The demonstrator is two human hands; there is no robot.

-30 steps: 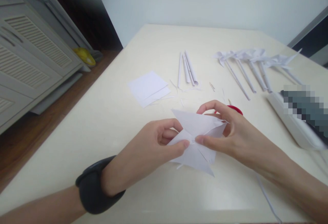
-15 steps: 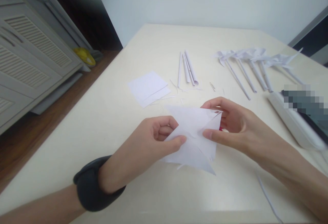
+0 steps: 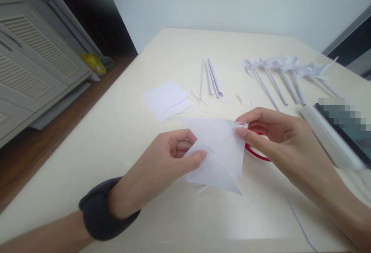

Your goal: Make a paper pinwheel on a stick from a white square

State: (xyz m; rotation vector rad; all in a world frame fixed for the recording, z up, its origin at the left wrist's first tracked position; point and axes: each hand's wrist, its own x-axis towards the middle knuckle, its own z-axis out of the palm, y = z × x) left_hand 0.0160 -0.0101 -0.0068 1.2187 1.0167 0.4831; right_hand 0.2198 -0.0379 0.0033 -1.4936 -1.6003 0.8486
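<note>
Can't see all the red loop (image 3: 257, 155) at four o'clock, behind the right hand (image 3: 279, 133). Can't read the blurry screen (image 3: 346, 123), three o'clock.

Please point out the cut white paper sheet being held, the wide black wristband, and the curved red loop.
Cut white paper sheet (image 3: 218, 143): head view, near its middle.
Wide black wristband (image 3: 100, 214): head view, on its outer face.
Curved red loop (image 3: 255, 155): head view, on its near edge.

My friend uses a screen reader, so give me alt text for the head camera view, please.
A left hand and a right hand hold a cut white paper sheet over a pale table. Farther back lie paper squares, rolled paper sticks and paper pinwheels, with a red loop by the right hand.
</note>
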